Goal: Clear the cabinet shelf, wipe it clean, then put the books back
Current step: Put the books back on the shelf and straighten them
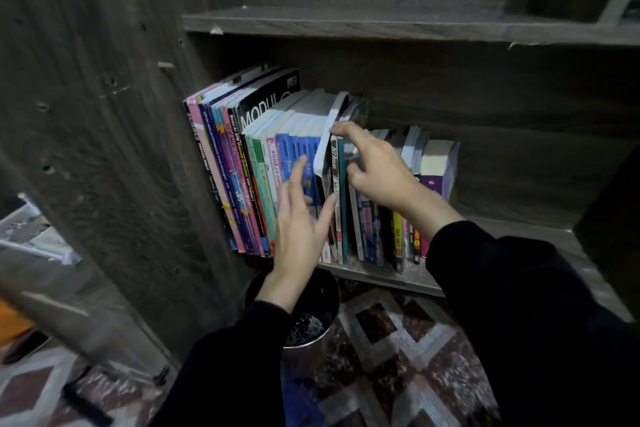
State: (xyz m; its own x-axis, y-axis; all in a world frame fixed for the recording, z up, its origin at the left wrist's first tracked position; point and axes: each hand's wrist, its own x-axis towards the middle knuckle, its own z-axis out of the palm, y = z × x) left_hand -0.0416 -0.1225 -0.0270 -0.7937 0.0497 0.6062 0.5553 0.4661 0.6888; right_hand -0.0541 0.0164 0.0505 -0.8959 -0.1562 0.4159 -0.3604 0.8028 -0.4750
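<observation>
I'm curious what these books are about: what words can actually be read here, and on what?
"MODUL": cover of the tall black book.
"ANJAKAN": white spine with pink letters.
"PROCESS SKILLS": black spine at far left.
"Modul A+ SPM": narrow dark spine with white letters.
Remaining spines are too small or blurred to read.
</observation>
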